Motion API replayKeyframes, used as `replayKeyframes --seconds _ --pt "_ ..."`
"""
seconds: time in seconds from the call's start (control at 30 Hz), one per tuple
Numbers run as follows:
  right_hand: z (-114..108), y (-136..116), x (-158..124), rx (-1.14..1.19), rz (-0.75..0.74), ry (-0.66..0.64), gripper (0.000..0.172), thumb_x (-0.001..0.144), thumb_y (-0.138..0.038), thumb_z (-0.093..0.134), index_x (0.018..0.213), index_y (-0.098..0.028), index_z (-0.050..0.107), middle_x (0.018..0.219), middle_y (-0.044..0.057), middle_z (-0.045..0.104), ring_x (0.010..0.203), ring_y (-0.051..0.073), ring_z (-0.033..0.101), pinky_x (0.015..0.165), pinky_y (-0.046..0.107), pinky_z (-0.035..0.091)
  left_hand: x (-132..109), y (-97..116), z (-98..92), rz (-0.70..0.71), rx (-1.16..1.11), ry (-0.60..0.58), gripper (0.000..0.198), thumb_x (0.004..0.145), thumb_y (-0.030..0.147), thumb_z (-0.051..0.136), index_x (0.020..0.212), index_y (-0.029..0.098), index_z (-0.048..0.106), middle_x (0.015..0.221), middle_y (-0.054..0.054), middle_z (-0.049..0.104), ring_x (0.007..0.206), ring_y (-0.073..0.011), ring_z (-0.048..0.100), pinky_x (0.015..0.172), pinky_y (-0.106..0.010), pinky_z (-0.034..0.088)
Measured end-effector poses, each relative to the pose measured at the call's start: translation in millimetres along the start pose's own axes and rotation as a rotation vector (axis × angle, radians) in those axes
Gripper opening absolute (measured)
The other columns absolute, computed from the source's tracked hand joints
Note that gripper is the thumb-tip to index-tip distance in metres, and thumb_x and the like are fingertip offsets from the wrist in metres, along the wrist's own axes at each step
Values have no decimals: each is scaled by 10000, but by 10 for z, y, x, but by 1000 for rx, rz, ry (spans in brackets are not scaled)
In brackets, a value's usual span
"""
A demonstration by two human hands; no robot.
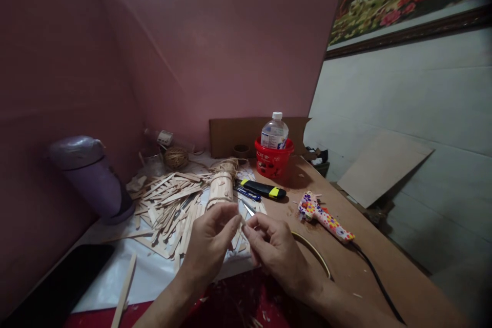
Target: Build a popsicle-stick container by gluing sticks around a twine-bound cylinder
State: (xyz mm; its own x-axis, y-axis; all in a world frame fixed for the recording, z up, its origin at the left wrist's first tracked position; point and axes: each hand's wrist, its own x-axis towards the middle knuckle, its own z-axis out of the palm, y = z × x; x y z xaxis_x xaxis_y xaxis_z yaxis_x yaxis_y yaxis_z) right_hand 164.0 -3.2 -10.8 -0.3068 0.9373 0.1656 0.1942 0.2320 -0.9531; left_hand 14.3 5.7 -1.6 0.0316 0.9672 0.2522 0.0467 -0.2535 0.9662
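My left hand (211,241) and my right hand (277,248) meet at the fingertips in the middle of the view, both closed in a pinch. Between them is a small pale piece (242,221), mostly covered by the fingers; its kind is too small to make out. Just behind my left hand stands a bundle of wooden craft sticks (220,188) with twine around it. A pointed metal blade (249,209) lies beyond the fingertips. Many loose craft sticks (169,200) are heaped to the left on white sheeting.
A black-and-yellow utility knife (263,189) lies behind my right hand. Further right rests a flowered glue gun (325,218) with a black cord. A red basket (273,161) holds a plastic bottle (275,132). At left are a purple tumbler (94,182) and a dark flat object (61,287).
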Motion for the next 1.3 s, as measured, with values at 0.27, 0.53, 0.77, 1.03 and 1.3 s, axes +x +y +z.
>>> replayKeyframes --seconds 0.27,0.53,0.77,1.03,1.3 --pt "-10 17 -33 -224 -176 72 238 914 -251 476 719 -175 591 590 -28 527 531 103 448 524 241 325 6 -33 -60 86 242 -181 178 833 233 509 935 143 623 663 1 608 433 -97 545 418 -218 475" --pt "29 26 -50 -165 -166 72 207 891 -215 478 705 -184 565 579 -33 538 505 97 456 499 223 328 -14 -142 -22 224 408 -88 153 810 155 493 876 152 631 536 31 575 419 -98 549 437 -195 434" --pt "38 33 -22 -72 -86 71 263 913 -318 480 712 -170 565 573 -24 541 491 92 431 469 218 319 -39 -75 31 104 170 -108 248 889 274 466 1113 174 501 673 29 572 540 -129 581 527 -251 492" --pt "23 31 -28 -244 -141 153 224 902 -263 475 720 -182 578 608 -5 562 546 124 508 512 238 351 -23 -53 2 198 792 -107 89 890 230 439 842 197 506 709 -34 615 609 -177 572 580 -289 390" --pt "-27 94 -46 -594 -310 119 217 889 -167 430 732 -197 576 570 1 562 491 131 500 509 255 321 -30 -40 -41 223 958 -200 233 896 173 344 732 211 506 578 -28 583 507 -164 552 501 -258 322"
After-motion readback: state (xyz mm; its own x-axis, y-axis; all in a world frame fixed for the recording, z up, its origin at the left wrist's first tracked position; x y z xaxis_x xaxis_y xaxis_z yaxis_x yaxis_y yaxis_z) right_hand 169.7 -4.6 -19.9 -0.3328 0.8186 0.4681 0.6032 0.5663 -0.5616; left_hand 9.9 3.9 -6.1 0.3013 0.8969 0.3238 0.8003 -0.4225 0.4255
